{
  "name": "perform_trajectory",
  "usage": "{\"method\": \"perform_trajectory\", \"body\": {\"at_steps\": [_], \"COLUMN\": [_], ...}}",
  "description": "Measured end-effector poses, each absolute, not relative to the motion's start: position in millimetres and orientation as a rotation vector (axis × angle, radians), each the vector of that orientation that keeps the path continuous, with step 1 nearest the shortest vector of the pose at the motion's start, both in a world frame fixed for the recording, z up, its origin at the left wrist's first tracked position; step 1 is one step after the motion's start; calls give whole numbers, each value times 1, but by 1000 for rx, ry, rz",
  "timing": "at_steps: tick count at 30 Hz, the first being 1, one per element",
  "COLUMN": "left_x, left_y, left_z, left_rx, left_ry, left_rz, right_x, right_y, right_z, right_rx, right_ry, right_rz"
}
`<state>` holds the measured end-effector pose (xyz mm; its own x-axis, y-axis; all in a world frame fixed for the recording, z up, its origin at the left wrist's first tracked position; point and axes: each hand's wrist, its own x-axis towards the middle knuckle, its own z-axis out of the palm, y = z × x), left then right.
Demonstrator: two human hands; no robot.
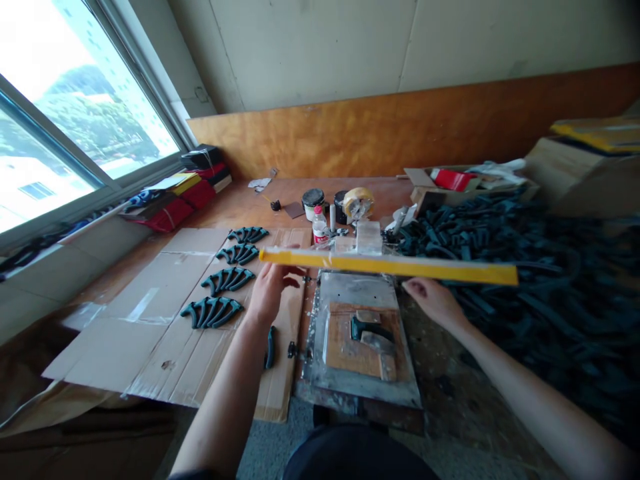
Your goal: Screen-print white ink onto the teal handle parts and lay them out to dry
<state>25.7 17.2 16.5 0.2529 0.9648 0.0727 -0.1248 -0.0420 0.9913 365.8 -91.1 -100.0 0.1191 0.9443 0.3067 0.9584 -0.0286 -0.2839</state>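
Observation:
My left hand [270, 293] is just below the left end of a long yellow bar [390, 263] with a pale top edge. Its thumb and fingers are apart, and the bar partly hides them. My right hand [433, 300] is under the right part of the bar, its fingers curled. Whatever they may hold is hidden. Between my hands is a grey metal plate [360, 287] carrying a wooden block [340, 353]. A dark green curved handle piece [373, 329] lies in the block. Another such handle piece [271, 347] lies beside my left forearm.
Several fanned rows of green handle pieces [213, 313] lie on flattened cardboard [120, 327] at left. A large heap of dark pieces [540, 320] covers the right. Behind the bar stand a red-capped bottle [319, 227], a tub [313, 200] and a tape roll [359, 203].

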Motion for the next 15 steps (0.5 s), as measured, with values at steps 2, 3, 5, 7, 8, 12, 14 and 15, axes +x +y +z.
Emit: {"method": "perform_trajectory", "body": {"at_steps": [2,3,5,7,8,12,14,15], "left_x": [40,46,55,62,65,74,73,68], "left_y": [30,31,23,-1,-18,-88,-105,-108], "left_z": [28,29,18,-10,-30,-108,-131,-137], "left_rx": [1261,1237,1160,1088,1056,875,792,768], "left_ry": [861,859,908,1004,1052,1049,1071,1101], "left_rz": [1141,1174,1265,1174,1048,400,471,521], "right_x": [341,327,303,285,277,236,221,221], "right_y": [-106,-112,-117,-117,-117,-126,-131,-133], "right_z": [-129,-142,-157,-159,-156,-132,-119,-113], "right_rx": [-1957,-1960,-1995,-2054,-2078,-2009,-1813,-1715], "right_ry": [-1938,-1973,-2010,-1974,-1942,-1936,-2114,-2204], "right_rz": [12,20,12,-1,-1,-62,-44,-10]}}
